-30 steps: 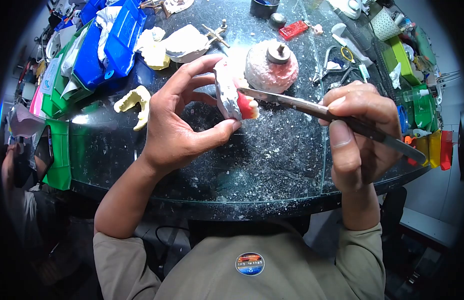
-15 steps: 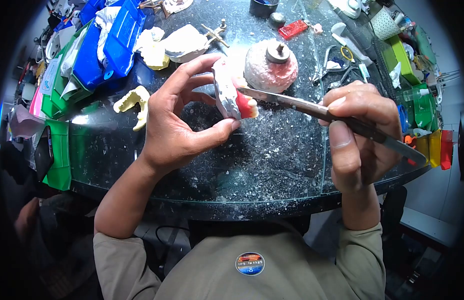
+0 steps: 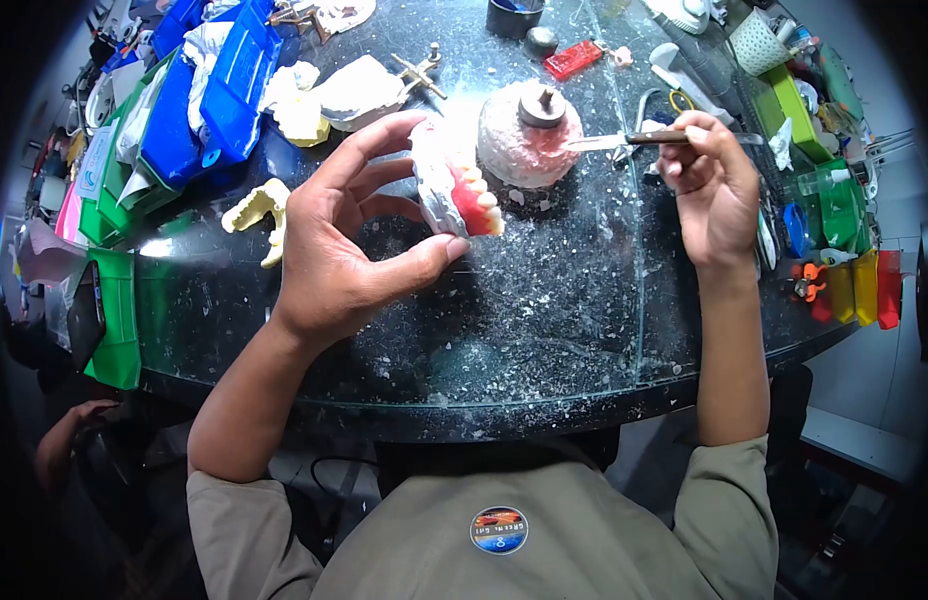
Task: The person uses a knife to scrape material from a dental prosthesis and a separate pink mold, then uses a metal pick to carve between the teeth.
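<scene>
My left hand (image 3: pixel 339 235) grips a dental model (image 3: pixel 439 185) by its white plaster base, thumb at the lower edge and fingers on the far side. On the model's right side sit red wax (image 3: pixel 471 207) and a row of cream-coloured teeth (image 3: pixel 484 195). In my right hand (image 3: pixel 714 190) is a wax knife (image 3: pixel 656 137) with a dark handle, held nearly level. Its blade tip meets, or overlaps in view, the side of a round, pink-and-white crusted spirit lamp (image 3: pixel 529 150) with a metal wick holder (image 3: pixel 542 105) on top.
A cream dental piece (image 3: pixel 259 215) lies left of my left hand. Plaster pieces (image 3: pixel 362 92) and a brass articulator (image 3: pixel 422 72) stand behind it. Blue bins (image 3: pixel 234 80) line the left; a red wax block (image 3: pixel 574 60) lies at the back. Another person's hand (image 3: pixel 79 415) shows at lower left.
My right hand has moved the wax knife away from the teeth, up and right, to the spirit lamp. The dental model has turned slightly, showing more of the teeth.
</scene>
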